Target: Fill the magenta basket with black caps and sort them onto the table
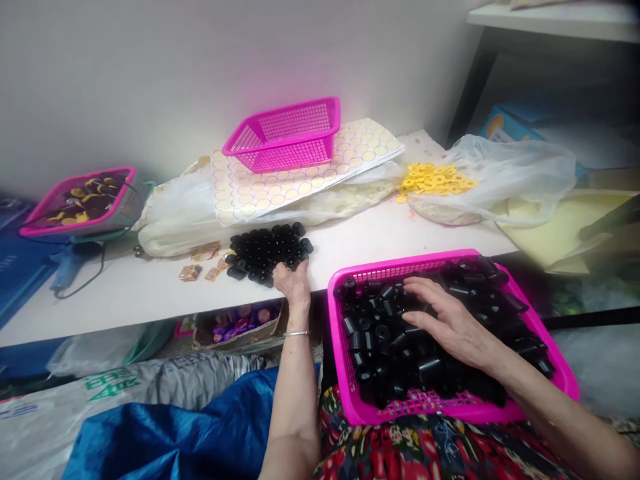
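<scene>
My left hand (293, 283) is at the front edge of a tight cluster of black plastic cylinders (267, 250) standing on the white table. Its thumb and fingers are bent around a black plastic cylinder there, partly hidden by the hand. Over the pink basket (453, 421) on my lap, my right hand (445, 320) reaches in with its fingers apart, palm down, just above or touching the loose black cylinders (380, 333) that fill it. Several of these lie on their sides, and some show a hole in the end.
Another pink basket (290, 160) rests on sticker sheets (370, 143) at the back. Yellow rings (435, 179) spill beside a plastic bag (525, 177). At left are a filled pink basket (77, 223) and a blue glue gun (70, 267). Small wrapped pieces (190, 272) lie near the cluster.
</scene>
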Demonstrator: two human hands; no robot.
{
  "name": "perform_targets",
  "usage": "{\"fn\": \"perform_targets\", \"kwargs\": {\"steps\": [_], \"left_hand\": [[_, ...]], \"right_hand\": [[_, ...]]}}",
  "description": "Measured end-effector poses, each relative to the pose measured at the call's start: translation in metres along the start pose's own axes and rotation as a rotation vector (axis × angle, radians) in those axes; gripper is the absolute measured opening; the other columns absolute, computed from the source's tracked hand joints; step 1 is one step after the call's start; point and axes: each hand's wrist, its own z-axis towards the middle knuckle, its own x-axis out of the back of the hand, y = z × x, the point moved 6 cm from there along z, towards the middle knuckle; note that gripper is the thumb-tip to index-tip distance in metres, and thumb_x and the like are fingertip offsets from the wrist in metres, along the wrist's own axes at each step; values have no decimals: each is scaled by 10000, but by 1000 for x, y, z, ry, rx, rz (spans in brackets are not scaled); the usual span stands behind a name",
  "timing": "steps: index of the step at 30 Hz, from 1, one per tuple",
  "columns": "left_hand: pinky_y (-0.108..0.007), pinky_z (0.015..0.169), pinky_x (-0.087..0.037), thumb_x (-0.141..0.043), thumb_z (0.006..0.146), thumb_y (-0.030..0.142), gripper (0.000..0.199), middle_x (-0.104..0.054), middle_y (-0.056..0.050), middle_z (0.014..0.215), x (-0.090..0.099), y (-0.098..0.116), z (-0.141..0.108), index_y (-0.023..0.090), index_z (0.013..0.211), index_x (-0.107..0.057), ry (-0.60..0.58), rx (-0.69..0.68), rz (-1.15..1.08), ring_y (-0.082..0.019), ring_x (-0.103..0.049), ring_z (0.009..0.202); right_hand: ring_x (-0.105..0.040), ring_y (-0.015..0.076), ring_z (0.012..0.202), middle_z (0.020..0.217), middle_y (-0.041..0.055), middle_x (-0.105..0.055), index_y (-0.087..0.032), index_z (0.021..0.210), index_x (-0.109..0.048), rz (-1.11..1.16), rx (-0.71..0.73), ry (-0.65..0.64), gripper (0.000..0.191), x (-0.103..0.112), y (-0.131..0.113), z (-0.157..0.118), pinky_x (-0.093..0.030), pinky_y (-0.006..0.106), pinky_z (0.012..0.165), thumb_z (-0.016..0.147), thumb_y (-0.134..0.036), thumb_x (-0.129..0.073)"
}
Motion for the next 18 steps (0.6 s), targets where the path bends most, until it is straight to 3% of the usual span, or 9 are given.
{"fn": "perform_targets", "kwargs": {"steps": [4,7,9,12,14,18], "left_hand": [[-458,849,-453,-755,662,391,384,-614,-119,875,2,0,-4,124,887,-598,-1,-22,28,-312,-592,915],[-530,920,-405,-685,748,444,520,-577,-248,1171,12,7,-15,92,1115,-575,35,-141,58,-380,-536,1096],[-595,971,-341,-601,831,426,494,-500,-278,1329,12,23,-22,109,1207,-558,-10,-385,119,-417,-472,1206],[-667,1051,-211,-460,919,276,373,-454,-232,1428,-6,51,-29,155,1256,-564,-235,-873,277,-410,-363,1341],[-688,1085,-131,-394,925,175,382,-436,-213,1452,-18,61,-28,155,1268,-562,-360,-1106,402,-389,-291,1399],[-706,1085,-135,-328,912,95,417,-457,-237,1417,-28,68,-10,104,1252,-568,-388,-1255,584,-396,-262,1411]], "right_hand": [[-539,279,1224,1303,116,-592,-221,1182,-606,24,-25,20,409,0,4,-2,-450,484,1048,842,-448,-605],[-543,281,1221,1279,118,-607,-215,1157,-618,44,-48,19,412,0,5,-4,-444,480,1055,831,-465,-606],[-540,283,1225,1276,120,-608,-209,1158,-617,56,-65,7,428,0,6,-5,-437,482,1061,828,-480,-603],[-530,290,1237,1284,122,-602,-207,1171,-613,68,-97,-10,456,2,6,-6,-430,488,1066,823,-502,-601],[-529,298,1240,1294,124,-596,-210,1172,-617,83,-119,-2,473,3,8,-7,-427,494,1068,816,-520,-601],[-553,305,1208,1311,128,-583,-219,1174,-626,127,-155,23,494,4,12,-9,-467,493,1027,804,-545,-601]]}}
